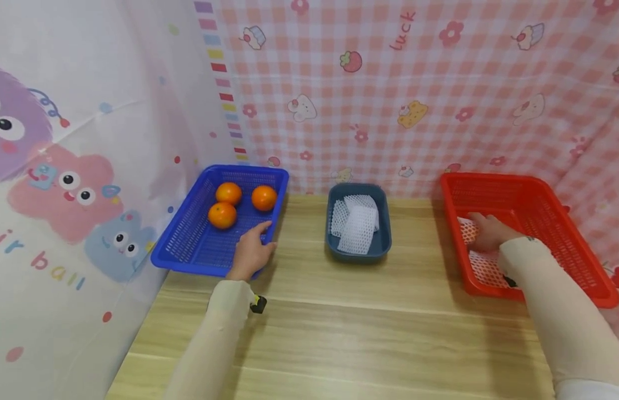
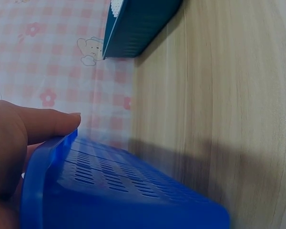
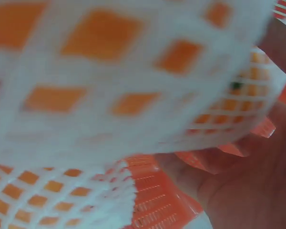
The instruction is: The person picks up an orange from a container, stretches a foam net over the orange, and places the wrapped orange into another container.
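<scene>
We find a pink checked cloth (image 1: 379,83) hanging behind a wood-grain table (image 1: 389,344). The red basket (image 1: 494,176) stands on the right, slightly larger in view than the blue basket (image 1: 199,244) on the left; a dark teal tray (image 1: 358,258) stands between them, apart from both. We observe the left hand (image 1: 250,253) pinching the blue basket's right-hand rim, thumb on the outer side. We observe the right hand (image 1: 489,232) inside the red basket, fingers curled round a netted orange (image 1: 468,230) near the left wall. We note several white foam nets (image 1: 358,229) overlapping in the tray. A second netted piece (image 3: 43,200), orange showing through its mesh, lies beside the held one. We count three bare oranges (image 1: 222,215) in the blue basket, toward its far end.
</scene>
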Motion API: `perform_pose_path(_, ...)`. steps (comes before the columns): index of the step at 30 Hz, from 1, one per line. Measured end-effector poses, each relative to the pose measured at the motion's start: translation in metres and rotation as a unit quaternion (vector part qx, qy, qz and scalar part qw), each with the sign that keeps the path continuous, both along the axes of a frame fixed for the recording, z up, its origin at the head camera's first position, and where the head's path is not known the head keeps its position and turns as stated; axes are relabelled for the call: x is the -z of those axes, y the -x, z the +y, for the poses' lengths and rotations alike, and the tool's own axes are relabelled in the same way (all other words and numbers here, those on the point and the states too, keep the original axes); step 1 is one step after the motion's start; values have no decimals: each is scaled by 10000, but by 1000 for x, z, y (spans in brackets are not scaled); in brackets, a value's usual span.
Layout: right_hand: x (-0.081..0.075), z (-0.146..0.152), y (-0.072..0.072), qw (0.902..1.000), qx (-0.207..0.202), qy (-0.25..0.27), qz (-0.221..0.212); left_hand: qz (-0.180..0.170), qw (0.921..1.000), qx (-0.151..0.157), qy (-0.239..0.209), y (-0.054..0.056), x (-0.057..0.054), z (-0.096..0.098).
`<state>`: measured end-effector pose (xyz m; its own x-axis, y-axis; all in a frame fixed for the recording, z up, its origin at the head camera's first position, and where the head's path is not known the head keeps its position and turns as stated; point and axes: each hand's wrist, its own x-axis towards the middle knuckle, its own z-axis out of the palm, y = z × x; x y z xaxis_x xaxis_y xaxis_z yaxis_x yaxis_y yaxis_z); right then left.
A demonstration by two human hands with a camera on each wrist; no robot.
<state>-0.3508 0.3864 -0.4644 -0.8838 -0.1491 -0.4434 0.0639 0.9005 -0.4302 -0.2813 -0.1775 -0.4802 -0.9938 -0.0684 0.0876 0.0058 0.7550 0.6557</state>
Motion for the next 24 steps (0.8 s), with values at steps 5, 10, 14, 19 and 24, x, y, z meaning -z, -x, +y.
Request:
perform_pose_path(5,-17,-3,-6,9952,-395,-48,898,26,10000,19,5,1,2,1)
perform_pose_path(10,-43,-22,-28,9865,-216,314,1594,36,10000,41,24,2,1,2)
perform_pose_path(14,-53,-43,-54,9780,-8,670,1975,-22,10000,56,46,1,-1,2)
perform_pose_path(19,-43,-60,-84,9641,153,748,2545,-24,9999,67,78,1,-2,1)
perform_pose_path(24,-21,-69,-108,9463,57,580,3180,-33,9999,80,106,2,-1,2)
